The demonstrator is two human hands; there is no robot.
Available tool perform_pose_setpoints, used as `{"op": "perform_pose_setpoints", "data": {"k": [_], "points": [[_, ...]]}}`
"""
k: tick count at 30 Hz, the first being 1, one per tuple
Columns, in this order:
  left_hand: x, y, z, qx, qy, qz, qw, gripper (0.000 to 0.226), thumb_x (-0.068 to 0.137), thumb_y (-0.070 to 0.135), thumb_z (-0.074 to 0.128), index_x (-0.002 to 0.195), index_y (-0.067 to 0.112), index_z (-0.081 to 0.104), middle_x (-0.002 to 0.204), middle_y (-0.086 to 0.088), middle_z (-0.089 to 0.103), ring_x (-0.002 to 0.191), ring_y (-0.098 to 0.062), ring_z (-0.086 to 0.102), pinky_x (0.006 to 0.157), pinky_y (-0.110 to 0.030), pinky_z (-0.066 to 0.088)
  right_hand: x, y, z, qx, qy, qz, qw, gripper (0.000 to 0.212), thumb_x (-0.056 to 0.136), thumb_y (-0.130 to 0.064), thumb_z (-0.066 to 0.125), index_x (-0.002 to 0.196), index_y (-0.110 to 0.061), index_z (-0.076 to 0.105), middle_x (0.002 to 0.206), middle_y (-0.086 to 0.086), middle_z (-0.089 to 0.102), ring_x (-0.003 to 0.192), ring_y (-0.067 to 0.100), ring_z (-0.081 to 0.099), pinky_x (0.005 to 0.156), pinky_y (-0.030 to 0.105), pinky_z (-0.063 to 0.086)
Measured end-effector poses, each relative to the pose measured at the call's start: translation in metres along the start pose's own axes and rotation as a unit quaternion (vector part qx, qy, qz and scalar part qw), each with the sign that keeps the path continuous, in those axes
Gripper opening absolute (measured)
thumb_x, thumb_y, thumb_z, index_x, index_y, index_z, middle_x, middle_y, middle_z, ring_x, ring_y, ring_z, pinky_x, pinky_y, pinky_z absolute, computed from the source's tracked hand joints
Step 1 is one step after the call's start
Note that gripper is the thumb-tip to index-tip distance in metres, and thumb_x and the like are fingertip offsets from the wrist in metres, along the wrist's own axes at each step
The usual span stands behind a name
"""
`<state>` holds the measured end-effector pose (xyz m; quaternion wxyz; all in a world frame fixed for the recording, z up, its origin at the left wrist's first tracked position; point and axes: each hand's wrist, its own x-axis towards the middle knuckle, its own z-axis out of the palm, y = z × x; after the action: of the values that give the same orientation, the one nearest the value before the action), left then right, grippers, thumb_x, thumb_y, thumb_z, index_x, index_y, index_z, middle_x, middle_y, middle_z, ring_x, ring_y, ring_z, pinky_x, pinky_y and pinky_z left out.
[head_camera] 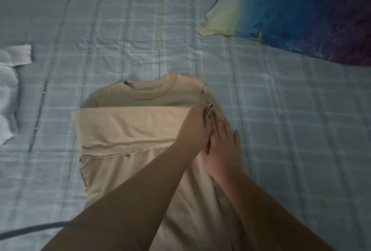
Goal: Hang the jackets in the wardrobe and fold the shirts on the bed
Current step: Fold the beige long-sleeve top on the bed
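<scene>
A beige long-sleeved shirt (128, 128) lies flat on the bed with its collar pointing away from me. One sleeve is folded across its chest. My left hand (193, 128) reaches over to the shirt's right shoulder and pinches a fold of the fabric there. My right hand (224, 150) lies flat beside it, fingers straight, pressing the shirt's right edge down onto the bed.
The bed (291, 110) has a light blue checked sheet. A blue, yellow and purple pillow (301, 13) lies at the far right. A white garment (10, 90) is bunched at the left edge. A dark cord (30, 230) curves at bottom left.
</scene>
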<state>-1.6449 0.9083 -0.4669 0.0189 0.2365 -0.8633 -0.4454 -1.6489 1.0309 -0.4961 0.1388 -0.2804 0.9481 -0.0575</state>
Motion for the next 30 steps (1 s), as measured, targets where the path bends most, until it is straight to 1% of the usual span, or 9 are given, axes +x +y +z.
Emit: {"op": "perform_pose_setpoints", "data": {"k": [2,5,9,12,16,18,22,26,30], "points": [[0.006,0.003,0.009,0.005,-0.018,-0.005,1.000,0.020,0.092,0.017,0.054,0.107,0.010,0.065,0.096,-0.008,0.067,0.091,-0.023,0.060,0.082,-0.026,0.042,-0.004,0.011,0.001,0.041,0.014,0.002,0.999,0.062,0.093,-0.034,0.040,0.152,-0.015,0.029,0.159,0.005,0.031,0.147,0.024,0.027,0.113,0.054,0.031],[0.004,-0.001,0.013,0.003,-0.039,-0.006,0.999,0.034,0.095,0.027,0.040,0.079,0.010,0.065,0.075,-0.004,0.067,0.075,-0.022,0.061,0.076,-0.040,0.049,-0.020,0.025,0.003,0.109,0.054,0.010,0.993,0.058,0.097,-0.037,0.036,0.149,-0.012,0.034,0.153,0.010,0.040,0.140,0.027,0.037,0.113,0.046,0.034],[-0.024,-0.002,0.002,0.057,-0.077,0.007,0.995,0.042,0.085,0.021,0.038,0.113,0.010,0.066,0.106,-0.014,0.068,0.104,-0.032,0.061,0.093,-0.036,0.046,-0.057,0.036,0.006,0.190,0.096,0.034,0.976,0.052,0.092,-0.023,0.042,0.141,-0.005,0.046,0.142,0.015,0.050,0.132,0.030,0.046,0.112,0.041,0.037],[-0.062,0.000,-0.007,0.028,-0.078,0.000,0.997,0.054,0.080,0.018,0.039,0.129,0.008,0.060,0.126,-0.013,0.063,0.119,-0.029,0.057,0.105,-0.034,0.041,-0.087,0.041,0.009,0.230,0.083,0.097,0.965,0.054,0.079,-0.004,0.058,0.133,-0.005,0.052,0.128,0.014,0.059,0.117,0.033,0.055,0.103,0.043,0.045],[-0.110,-0.003,-0.003,0.007,-0.086,0.003,0.996,0.039,0.088,0.015,0.044,0.122,0.013,0.063,0.118,-0.008,0.063,0.112,-0.024,0.058,0.103,-0.036,0.042,-0.124,0.050,0.000,0.165,0.005,0.211,0.963,0.036,0.080,-0.015,0.060,0.115,-0.012,0.056,0.109,0.010,0.059,0.103,0.033,0.055,0.090,0.045,0.048],[-0.131,-0.003,0.004,-0.002,-0.116,-0.004,0.993,0.031,0.091,0.007,0.048,0.117,0.015,0.064,0.114,-0.004,0.064,0.109,-0.020,0.059,0.099,-0.027,0.041,-0.141,0.056,-0.006,0.122,-0.041,0.249,0.960,0.026,0.082,-0.021,0.057,0.107,-0.015,0.057,0.105,0.010,0.060,0.102,0.033,0.057,0.086,0.044,0.049],[-0.157,-0.003,0.020,0.014,-0.159,0.027,0.987,0.026,0.092,0.015,0.049,0.114,0.019,0.064,0.109,-0.001,0.066,0.105,-0.019,0.059,0.095,-0.030,0.044,-0.166,0.066,-0.014,0.123,-0.152,0.275,0.941,0.019,0.083,-0.030,0.049,0.093,-0.017,0.058,0.100,0.010,0.066,0.098,0.033,0.065,0.083,0.042,0.054],[-0.158,0.020,0.030,0.040,-0.168,0.083,0.982,0.032,0.086,0.011,0.049,0.113,0.013,0.067,0.111,-0.006,0.066,0.105,-0.027,0.056,0.093,-0.019,0.033,-0.169,0.083,-0.040,0.231,-0.134,0.311,0.912,0.022,0.089,-0.034,0.056,0.081,-0.018,0.043,0.080,0.001,0.056,0.081,0.029,0.057,0.070,0.033,0.040],[-0.143,0.047,0.052,0.057,-0.174,0.128,0.975,0.051,0.077,0.020,0.036,0.118,0.016,0.066,0.115,-0.007,0.064,0.107,-0.029,0.056,0.099,-0.035,0.041,-0.159,0.129,-0.073,0.254,-0.077,0.295,0.918,0.018,0.086,-0.030,0.064,0.095,-0.022,0.050,0.079,-0.007,0.055,0.081,0.024,0.055,0.070,0.030,0.038]]}}
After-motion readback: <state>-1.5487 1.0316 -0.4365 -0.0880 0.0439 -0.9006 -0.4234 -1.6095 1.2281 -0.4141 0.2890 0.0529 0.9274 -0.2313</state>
